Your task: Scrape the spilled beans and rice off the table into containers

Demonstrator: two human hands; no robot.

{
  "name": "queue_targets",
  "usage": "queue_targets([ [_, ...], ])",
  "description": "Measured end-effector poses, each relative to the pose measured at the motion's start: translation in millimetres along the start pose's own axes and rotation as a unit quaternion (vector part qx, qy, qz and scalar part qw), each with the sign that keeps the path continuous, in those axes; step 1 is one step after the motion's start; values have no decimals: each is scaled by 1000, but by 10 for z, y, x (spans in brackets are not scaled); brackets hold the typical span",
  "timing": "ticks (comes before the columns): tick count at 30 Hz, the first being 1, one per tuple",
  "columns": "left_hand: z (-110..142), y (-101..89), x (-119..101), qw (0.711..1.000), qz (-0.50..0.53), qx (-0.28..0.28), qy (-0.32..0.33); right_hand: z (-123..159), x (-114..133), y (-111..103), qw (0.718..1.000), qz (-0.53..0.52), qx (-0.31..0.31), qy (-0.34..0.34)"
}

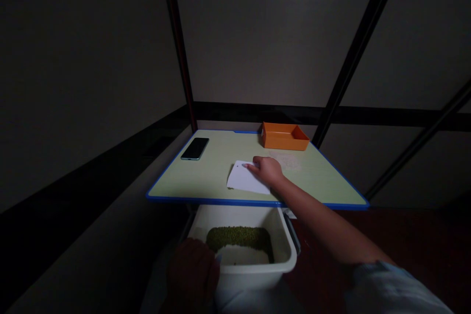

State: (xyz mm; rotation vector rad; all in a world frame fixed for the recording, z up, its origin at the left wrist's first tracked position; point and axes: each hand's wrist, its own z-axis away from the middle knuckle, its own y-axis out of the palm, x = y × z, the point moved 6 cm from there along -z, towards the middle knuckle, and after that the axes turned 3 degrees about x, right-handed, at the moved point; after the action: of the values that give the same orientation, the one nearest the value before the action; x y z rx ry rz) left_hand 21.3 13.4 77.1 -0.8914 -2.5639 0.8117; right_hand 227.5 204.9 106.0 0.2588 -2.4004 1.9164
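Card (247, 179) | juts leftward from right grip (268, 170) | thumb and fingers pinching card

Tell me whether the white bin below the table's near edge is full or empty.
Neither; it's partly filled. Green granules lie banked along the far side of the white bin, and bare bottom shows nearer the camera.

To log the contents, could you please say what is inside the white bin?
Green grains lie inside the bin, mostly along its far side. The left hand hides the near left corner; anything there is unseen.
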Motion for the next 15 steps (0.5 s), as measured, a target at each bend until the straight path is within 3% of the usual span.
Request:
queue_targets([
  [15,53,61,71,1000,21,0,-16,-89,305,-54,997,41,-5,-58],
])
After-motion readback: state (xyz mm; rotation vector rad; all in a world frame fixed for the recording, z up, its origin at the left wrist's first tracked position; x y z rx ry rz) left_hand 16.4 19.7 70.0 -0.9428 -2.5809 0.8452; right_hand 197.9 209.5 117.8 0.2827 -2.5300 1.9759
